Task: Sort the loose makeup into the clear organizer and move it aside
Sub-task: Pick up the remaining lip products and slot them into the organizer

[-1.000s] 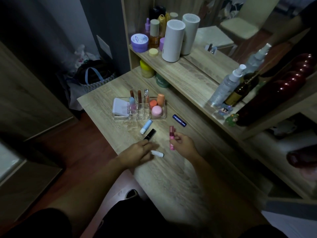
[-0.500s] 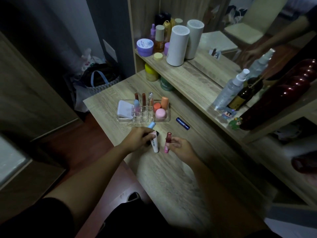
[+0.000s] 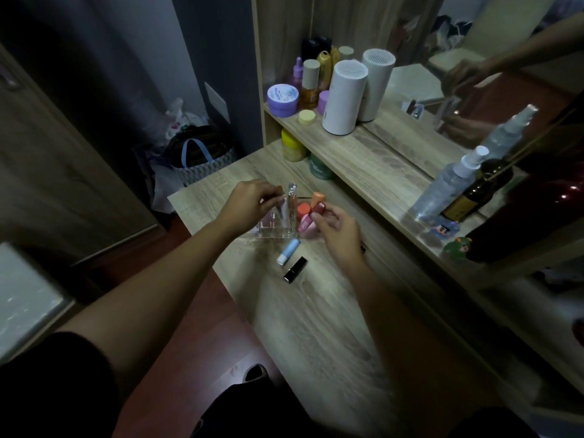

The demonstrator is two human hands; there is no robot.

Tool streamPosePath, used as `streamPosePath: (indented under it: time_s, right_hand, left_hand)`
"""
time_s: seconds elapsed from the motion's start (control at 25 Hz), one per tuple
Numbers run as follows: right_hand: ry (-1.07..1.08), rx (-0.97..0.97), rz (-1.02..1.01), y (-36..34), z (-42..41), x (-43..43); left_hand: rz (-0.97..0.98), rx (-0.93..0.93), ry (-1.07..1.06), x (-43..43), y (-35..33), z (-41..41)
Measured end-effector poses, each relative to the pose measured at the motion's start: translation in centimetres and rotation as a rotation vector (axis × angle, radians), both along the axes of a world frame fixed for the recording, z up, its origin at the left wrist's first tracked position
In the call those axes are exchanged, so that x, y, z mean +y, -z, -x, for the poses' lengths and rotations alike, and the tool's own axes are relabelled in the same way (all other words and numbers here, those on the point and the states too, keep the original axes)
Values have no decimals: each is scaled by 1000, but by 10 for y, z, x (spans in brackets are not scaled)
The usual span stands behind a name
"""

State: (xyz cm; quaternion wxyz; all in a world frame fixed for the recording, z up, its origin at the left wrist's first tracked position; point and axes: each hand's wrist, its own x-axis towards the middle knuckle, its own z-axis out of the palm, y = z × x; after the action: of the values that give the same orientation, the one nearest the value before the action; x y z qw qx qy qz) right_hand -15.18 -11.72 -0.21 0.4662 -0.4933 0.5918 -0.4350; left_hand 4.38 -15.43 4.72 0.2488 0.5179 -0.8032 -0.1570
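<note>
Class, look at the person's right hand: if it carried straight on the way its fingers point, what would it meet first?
Most likely the pink tubes standing in the clear organizer, just ahead of the right hand, which holds a reddish tube. Depth is unclear.

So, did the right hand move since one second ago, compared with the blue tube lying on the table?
Yes. The right hand went from the near side of the blue tube to the clear organizer beyond it.

Organizer (image 3: 271, 230) on desk (image 3: 316, 311), under both hands. Two tubes (image 3: 288, 251) (image 3: 295, 269) on desk just before it. Shelf (image 3: 373, 162) with bottles behind.
</note>
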Motion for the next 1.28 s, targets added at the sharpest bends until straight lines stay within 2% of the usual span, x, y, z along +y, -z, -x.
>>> streamPosePath:
  time_s: [0.2,0.44,0.68,1.28]
  right_hand:
    - [38,8,-8,6,-12,-28]
    - [-2,78,-18,25,-28,-41]
    - [-31,150,-5,32,-36,-49]
    - [-7,227,-21,43,-41,-53]
  left_hand:
    - [69,-136,-19,-21,6,-1]
    - [72,-211,13,-27,22,-4]
    - [-5,-287,35,-33,34,-5]
    - [-42,-332,-36,-40,44,-4]
